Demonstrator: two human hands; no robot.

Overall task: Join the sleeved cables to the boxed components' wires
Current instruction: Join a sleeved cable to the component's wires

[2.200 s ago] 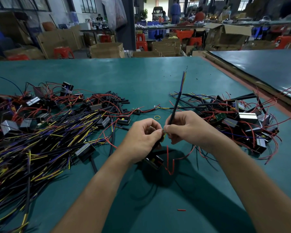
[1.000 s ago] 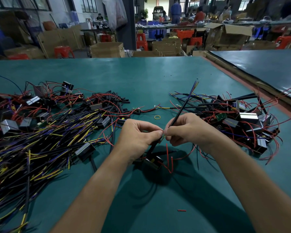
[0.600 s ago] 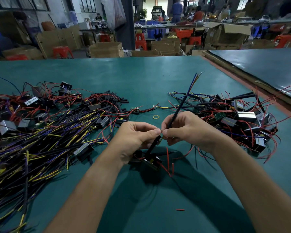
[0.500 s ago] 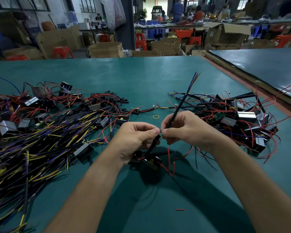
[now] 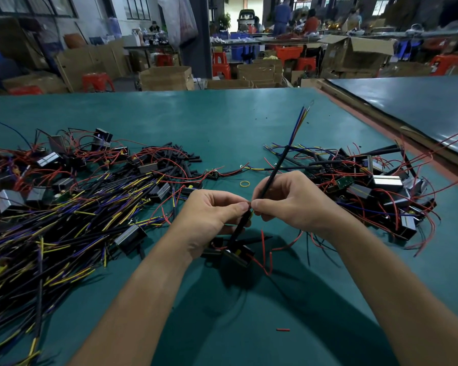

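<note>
Two hands [image 5: 209, 215] [image 5: 288, 202] pinch a slim, smooth, black-sleeved cable [image 5: 273, 170].

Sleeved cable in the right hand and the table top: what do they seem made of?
Sleeved cable: matte black flexible tubing, likely plastic or rubber; coloured insulated wires fan from its far end. Table top: green, faintly glossy sheet, perhaps rubber or vinyl; soft reflections show.

Your left hand [image 5: 212, 217] and right hand [image 5: 288, 204] are bare. Your left forearm [image 5: 132, 307] and right forearm [image 5: 381, 286] are uncovered from wrist to near edge of view.
</note>
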